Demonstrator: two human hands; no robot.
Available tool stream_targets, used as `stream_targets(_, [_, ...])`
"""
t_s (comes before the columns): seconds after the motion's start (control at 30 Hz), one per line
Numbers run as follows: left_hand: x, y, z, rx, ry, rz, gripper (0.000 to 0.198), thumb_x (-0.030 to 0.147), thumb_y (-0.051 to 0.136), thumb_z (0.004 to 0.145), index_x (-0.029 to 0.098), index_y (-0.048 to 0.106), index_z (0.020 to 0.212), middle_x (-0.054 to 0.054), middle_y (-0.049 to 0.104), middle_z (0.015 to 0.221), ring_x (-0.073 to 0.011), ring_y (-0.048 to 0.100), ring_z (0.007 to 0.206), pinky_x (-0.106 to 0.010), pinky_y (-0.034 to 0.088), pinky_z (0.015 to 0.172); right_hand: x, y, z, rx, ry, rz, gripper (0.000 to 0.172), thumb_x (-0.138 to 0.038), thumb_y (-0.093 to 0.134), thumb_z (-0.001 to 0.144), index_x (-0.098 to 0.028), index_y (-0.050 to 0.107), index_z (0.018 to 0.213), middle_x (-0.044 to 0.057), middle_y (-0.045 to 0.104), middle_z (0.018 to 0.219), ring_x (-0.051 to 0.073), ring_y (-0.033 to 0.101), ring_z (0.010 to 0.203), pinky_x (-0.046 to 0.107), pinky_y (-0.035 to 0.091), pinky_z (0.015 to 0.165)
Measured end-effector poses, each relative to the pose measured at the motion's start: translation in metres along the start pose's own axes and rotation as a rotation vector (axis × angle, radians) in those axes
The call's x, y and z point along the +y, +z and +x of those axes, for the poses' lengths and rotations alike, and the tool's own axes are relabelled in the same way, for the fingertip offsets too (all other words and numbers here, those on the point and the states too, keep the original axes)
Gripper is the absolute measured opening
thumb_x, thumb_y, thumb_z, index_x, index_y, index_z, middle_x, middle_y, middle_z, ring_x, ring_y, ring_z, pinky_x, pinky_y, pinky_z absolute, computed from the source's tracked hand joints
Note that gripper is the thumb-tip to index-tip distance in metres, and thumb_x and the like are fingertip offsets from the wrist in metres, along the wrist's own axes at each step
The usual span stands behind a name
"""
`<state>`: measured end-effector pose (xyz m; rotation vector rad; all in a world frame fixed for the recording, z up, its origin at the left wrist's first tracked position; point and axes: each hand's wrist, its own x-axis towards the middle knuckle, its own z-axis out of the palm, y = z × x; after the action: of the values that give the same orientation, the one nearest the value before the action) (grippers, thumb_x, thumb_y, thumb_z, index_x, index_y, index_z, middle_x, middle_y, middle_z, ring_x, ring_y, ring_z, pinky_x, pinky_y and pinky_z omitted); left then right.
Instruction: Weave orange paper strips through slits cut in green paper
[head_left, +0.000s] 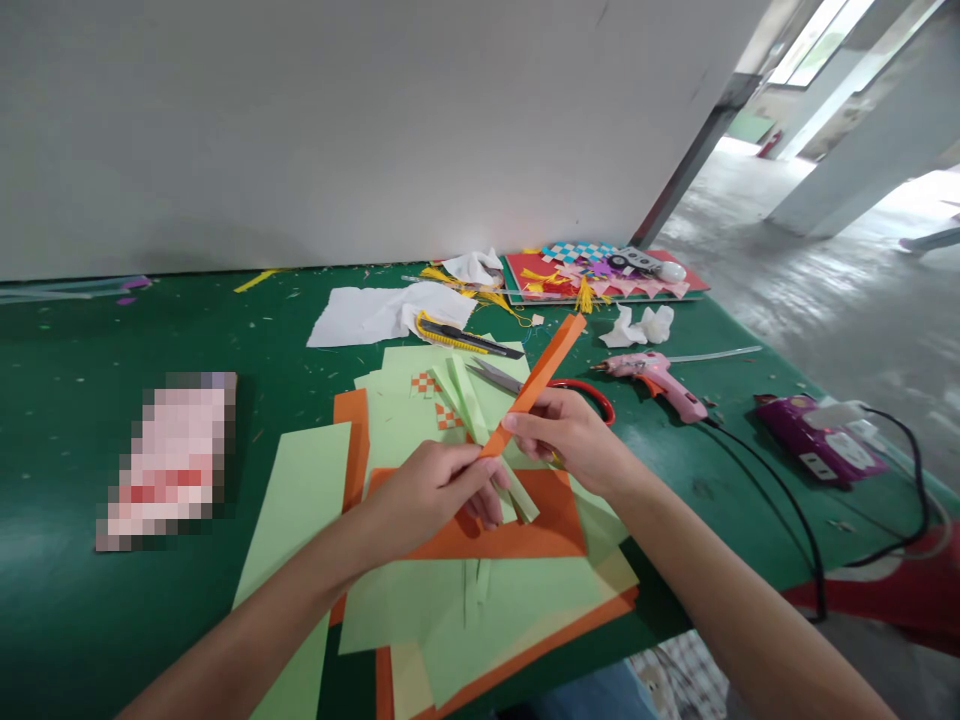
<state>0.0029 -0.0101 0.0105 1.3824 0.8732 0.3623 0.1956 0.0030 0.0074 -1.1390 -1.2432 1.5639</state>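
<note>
An orange paper strip (553, 356) slants up and to the right between my two hands. My left hand (457, 482) pinches its lower end between thumb and fingers. Higher along the strip, my right hand (559, 432) grips it with thumb and fingertips. Below them lie light green paper strips (469, 400) and an orange paper sheet (427, 540), on a spread of light green sheets (517, 640). Scissors (585, 390) with red handles are partly hidden behind my right hand and the strip. Small orange checkered woven pieces (448, 416) rest left of the green strips.
A yellow and black utility knife (465, 338) lies beyond the sheets, near white crumpled paper (360, 315). To the right are a pink glue gun (660, 382) and a purple power strip (821, 440) with cables. A blurred-out rectangular item (176, 455) lies left.
</note>
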Motion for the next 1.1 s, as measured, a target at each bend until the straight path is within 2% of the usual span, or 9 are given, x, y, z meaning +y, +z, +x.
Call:
stream_targets(0.23, [0.0011,0.0003,0.0019,0.018,0.026,0.014,0.035,0.041,0.043,0.097,0.015,0.063,0.086,-0.005,0.071,0.073,-0.0183,0.07,0.067,-0.029,0.058,0.062,0.0005,0.0073,-0.0024,-0.163,0.029,-0.075,0.026,-0.036,0.071,0.076,-0.013,0.062,0.068,-0.001,0.055,0.054,0.008,0.047,0.05,0.02,0.031,0.043])
stream_targets(0.53, [-0.0014,-0.0001,0.0015,0.015,-0.002,-0.001,0.036,0.043,0.044,0.096,0.014,0.062,0.087,-0.006,0.071,0.073,-0.0188,0.07,0.066,-0.031,0.059,0.063,0.001,0.001,-0.0007,-0.086,0.027,-0.025,0.025,-0.032,0.071,0.075,-0.015,0.059,0.063,-0.004,0.05,0.049,0.007,0.04,0.045,0.021,0.027,0.043])
stream_targets(1.1, [-0.0004,0.0012,-0.0008,-0.011,-0.011,-0.036,0.042,0.048,0.04,0.096,0.014,0.063,0.089,-0.008,0.072,0.074,-0.0197,0.069,0.066,-0.031,0.059,0.061,0.001,-0.0015,-0.0008,-0.084,0.014,-0.026,0.025,-0.033,0.07,0.077,-0.015,0.057,0.063,-0.004,0.05,0.049,0.006,0.04,0.045,0.02,0.028,0.043])
